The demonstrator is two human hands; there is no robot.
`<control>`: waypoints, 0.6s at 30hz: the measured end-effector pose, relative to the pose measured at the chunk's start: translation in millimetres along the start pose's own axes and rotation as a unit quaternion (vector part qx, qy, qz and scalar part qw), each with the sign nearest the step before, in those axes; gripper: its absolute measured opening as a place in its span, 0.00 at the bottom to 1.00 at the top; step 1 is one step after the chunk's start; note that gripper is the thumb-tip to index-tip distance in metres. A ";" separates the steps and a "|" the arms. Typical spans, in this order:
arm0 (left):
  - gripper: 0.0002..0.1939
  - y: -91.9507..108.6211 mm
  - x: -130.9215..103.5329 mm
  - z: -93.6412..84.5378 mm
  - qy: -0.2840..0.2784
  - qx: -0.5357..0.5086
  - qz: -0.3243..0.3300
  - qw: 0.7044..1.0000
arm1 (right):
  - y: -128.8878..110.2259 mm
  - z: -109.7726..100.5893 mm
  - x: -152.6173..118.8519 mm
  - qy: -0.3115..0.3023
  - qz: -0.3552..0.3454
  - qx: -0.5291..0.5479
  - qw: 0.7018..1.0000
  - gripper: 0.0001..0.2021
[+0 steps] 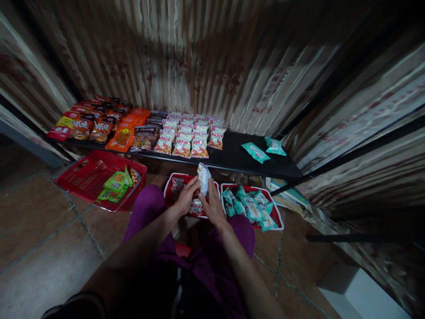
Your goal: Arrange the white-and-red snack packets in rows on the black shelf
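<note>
My left hand [187,195] and my right hand [213,203] together hold a small white snack packet [204,178], tilted, in front of the shelf's edge. Fingers of both hands press on its sides. Beneath them stands a red basket with a white rim [168,185], partly covered by my hands, with brownish and white packets [196,206] inside. Rows of similar white-and-orange snack packets [182,144] lie on the black shelf [229,150] just beyond my hands.
Orange and brown snack bags [102,128] fill the shelf's left part; two teal packets [255,152] lie toward its right end. A red basket [83,177] with green packets stands left, another basket [281,221] with teal packets right. Black metal posts [318,170] flank the shelf.
</note>
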State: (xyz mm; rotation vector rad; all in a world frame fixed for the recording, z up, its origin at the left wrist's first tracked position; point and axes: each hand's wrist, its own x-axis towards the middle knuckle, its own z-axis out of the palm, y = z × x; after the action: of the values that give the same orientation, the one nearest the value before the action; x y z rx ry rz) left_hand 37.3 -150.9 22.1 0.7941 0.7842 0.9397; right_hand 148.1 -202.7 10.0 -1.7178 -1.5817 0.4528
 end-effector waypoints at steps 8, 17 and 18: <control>0.21 -9.7 7.3 -8.0 0.023 0.288 0.105 0.952 | -14.2 -4.4 -1.0 0.012 0.140 0.277 0.951 0.36; 0.20 -14.2 11.4 -6.6 0.038 0.428 0.133 0.893 | -4.1 10.7 -4.6 0.077 0.175 0.389 0.901 0.30; 0.19 -13.4 11.2 -5.1 0.037 0.442 0.131 0.886 | -3.3 12.2 -4.8 0.089 0.182 0.424 0.883 0.30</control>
State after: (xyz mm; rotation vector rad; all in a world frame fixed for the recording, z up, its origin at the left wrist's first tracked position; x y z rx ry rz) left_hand 42.3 -144.5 5.9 1.7014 1.2166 0.8302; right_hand 136.5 -204.0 3.2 -1.2845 -0.7185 0.9729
